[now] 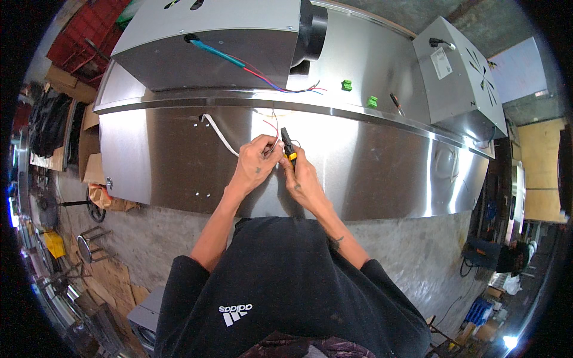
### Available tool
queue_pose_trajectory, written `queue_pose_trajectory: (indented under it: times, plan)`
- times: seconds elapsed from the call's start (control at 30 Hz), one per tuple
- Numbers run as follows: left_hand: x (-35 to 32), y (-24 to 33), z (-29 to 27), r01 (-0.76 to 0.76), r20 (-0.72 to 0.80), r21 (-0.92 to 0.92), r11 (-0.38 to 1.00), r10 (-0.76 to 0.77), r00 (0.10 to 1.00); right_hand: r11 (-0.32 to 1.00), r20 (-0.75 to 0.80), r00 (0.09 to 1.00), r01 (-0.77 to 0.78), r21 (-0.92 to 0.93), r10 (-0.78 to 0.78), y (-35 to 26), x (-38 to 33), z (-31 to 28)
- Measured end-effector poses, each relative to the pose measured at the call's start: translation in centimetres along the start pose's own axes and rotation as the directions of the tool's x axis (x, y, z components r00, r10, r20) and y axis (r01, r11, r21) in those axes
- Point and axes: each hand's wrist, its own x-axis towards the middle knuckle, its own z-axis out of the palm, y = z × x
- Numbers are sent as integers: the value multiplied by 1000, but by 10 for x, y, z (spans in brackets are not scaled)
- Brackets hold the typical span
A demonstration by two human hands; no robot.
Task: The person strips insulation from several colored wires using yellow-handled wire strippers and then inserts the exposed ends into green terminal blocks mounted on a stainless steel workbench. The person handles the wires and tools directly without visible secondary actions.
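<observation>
Just in front of my chest my two hands meet over a steel panel (179,155). The fingers of my left hand (255,166) pinch the end of a white cable (222,136), which comes out of a hole in the panel. Thin red and dark wires (271,125) fan out above those fingertips. Held upright in my right hand (304,179) is a black-and-yellow hand tool (287,143), its black end pointing away from me. The tool sits close beside the wires; my fingers hide whether it touches them.
Behind the raised steel edge stands a large grey metal box (209,59) with blue and red wires (274,85) hanging out. Green connectors (347,85) and a small screwdriver-like tool (396,104) lie to its right. Another metal box (459,77) stands far right.
</observation>
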Motion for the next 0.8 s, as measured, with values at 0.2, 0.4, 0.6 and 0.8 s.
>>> queue_pose_trajectory:
  times: [0.2, 0.4, 0.6, 0.8]
  plan:
    - [8, 1, -12, 124, 248, -25, 992, -114, 962, 989, -61, 987, 147, -25, -149, 3, -2, 0]
    - [12, -4, -10, 251, 319, -122, 960, -201, 926, 982, -21, 984, 173, -80, -175, -3, -4, -5]
    - [15, -5, -11, 250, 352, 123, 960, -278, 894, 985, 19, 989, 150, -81, -149, -2, -1, -9]
    - [11, 4, -11, 206, 212, 43, 978, -211, 954, 992, 9, 993, 117, -55, -117, -6, 1, -8]
